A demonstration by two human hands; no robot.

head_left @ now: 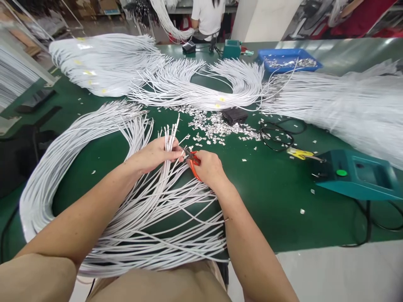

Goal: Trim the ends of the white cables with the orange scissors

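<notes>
My left hand (157, 153) is closed around a small bunch of white cables (169, 147), whose ends stick up above the fingers. My right hand (209, 165) grips orange-handled pliers (195, 165). Their dark jaws meet a cable end right beside my left fingertips; whether they are closed on it I cannot make out. Below and around both wrists spreads a large looped bundle of white cables (147, 218), its loose ends fanned out under my right forearm.
Small metallic bits (214, 123) lie scattered behind my hands, near a black block (234, 116). More cable bundles (103, 63) fill the back. A teal machine (359, 174) stands right, with yellow-handled snips (300, 153) beside it. A blue tray (262, 58) holds small parts. A person (208, 19) works beyond.
</notes>
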